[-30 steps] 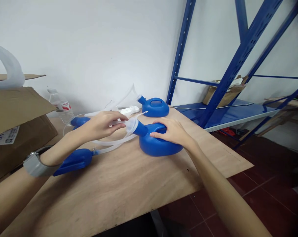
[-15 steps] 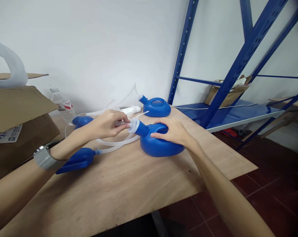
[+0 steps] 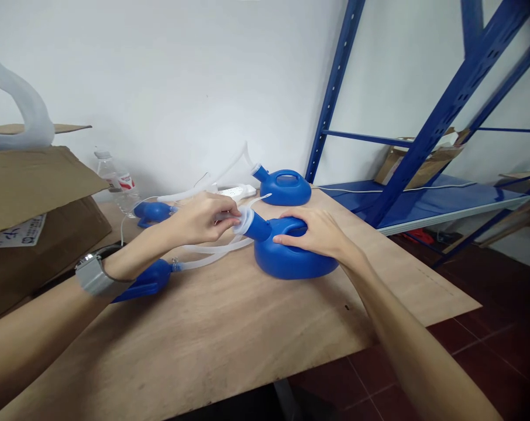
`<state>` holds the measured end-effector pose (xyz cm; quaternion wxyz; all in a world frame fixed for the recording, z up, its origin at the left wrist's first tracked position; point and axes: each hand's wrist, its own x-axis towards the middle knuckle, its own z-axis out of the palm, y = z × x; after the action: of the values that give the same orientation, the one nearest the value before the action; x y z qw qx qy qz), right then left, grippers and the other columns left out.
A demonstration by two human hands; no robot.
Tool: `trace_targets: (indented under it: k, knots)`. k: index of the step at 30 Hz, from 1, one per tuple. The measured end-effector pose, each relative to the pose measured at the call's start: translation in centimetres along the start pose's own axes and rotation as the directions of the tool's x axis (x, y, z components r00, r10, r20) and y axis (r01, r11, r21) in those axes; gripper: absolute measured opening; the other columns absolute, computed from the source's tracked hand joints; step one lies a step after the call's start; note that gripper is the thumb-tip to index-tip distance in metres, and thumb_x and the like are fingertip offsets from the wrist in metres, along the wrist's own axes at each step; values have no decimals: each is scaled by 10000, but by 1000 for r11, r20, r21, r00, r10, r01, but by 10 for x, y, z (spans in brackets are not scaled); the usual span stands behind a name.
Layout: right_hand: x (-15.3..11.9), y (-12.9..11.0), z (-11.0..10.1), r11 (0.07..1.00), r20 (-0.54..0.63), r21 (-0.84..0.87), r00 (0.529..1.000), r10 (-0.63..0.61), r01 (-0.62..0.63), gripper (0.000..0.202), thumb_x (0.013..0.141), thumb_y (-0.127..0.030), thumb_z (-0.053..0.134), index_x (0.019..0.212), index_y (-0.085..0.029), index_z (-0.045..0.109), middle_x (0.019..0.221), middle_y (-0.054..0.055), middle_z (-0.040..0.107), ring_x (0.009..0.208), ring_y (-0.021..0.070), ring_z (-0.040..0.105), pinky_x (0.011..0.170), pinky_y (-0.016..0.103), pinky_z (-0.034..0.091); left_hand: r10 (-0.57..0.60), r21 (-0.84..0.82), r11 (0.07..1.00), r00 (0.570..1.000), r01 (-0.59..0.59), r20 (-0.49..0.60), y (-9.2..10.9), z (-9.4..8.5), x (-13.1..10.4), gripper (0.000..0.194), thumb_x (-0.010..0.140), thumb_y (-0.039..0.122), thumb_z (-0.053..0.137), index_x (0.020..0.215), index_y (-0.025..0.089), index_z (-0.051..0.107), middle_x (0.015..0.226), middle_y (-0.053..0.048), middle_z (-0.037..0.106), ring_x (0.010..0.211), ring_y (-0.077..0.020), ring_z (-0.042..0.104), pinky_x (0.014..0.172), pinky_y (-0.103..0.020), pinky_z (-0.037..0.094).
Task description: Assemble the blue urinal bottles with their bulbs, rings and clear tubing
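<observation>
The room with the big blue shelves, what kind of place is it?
Probably a workroom or storeroom. There's a plain wooden table with blue jugs and clear tubes, a metal rack and a cardboard box.

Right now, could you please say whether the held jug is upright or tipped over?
Upright: the jug sits base-down on the table, the right hand gripping its top.

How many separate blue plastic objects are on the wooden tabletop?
4: a jug gripped by the right hand; another jug behind it; a small piece beside the bottle; and one partly behind the left wrist. Others may be hidden.
</observation>
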<state>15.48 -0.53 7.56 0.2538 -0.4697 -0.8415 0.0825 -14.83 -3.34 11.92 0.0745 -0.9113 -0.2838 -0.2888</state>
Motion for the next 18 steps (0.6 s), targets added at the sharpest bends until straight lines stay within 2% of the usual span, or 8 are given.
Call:
trace_targets:
  k: [3, 6, 8, 11, 14, 18]
  knots:
    - [0, 0, 0, 1000, 8, -2, 1000, 6, -6, 686, 752, -828, 634, 1223, -334, 698, 1254, -31, 653, 1184, 197, 621, 1047, 385, 486, -30, -29, 999, 999, 29, -16, -4, 0, -7, 188, 966, 261, 655, 972, 98, 748, 819, -44, 753, 649, -99, 659, 595, -193, 481]
    - [0, 1, 1, 1000, 6, -17, 1000, 19, -19, 690, 754, -822, 636, 1238, -333, 691, 1273, -31, 645, 1211, 207, 613, 1080, 407, 477, 22, 0, 1000, 999, -22, -27, -6, -5, -15, 230, 988, 295, 655, 1045, 96, 755, 884, -54, 771, 708, -112, 696, 629, -204, 503]
    - [0, 1, 2, 999, -2, -27, 1000, 25, -25, 697, 748, -824, 638, 1245, -337, 687, 1287, -38, 640, 1223, 210, 612, 1087, 413, 478, 62, 22, 998, 998, -62, 0, -7, -11, -20, 253, 994, 312, 648, 1095, 109, 759, 995, -73, 777, 822, -136, 727, 703, -220, 530]
    - [0, 1, 1, 1000, -7, -23, 1000, 15, -15, 675, 758, -817, 634, 1227, -335, 694, 1289, -43, 640, 1211, 202, 621, 1068, 398, 490, 58, 30, 998, 997, -59, 55, -10, -16, -29, 286, 1013, 310, 614, 1196, 134, 745, 1171, -99, 742, 984, -168, 722, 803, -250, 550]
    - [-1, 1, 1, 1000, -6, -20, 1000, 2, -2, 668, 762, -809, 637, 1220, -327, 700, 1275, -33, 648, 1196, 200, 629, 1051, 387, 496, 28, 39, 999, 999, -27, -22, -12, -11, -38, 287, 1022, 283, 597, 1225, 120, 717, 1114, -92, 742, 930, -156, 700, 787, -260, 542]
    - [-1, 0, 2, 1000, -18, -20, 1000, 0, -1, 689, 761, -806, 646, 1229, -305, 704, 1282, -13, 647, 1203, 202, 630, 1060, 378, 496, 18, 35, 999, 993, -14, -114, -10, 1, -39, 226, 1008, 268, 621, 1153, 130, 725, 1072, -69, 759, 939, -159, 705, 819, -275, 546]
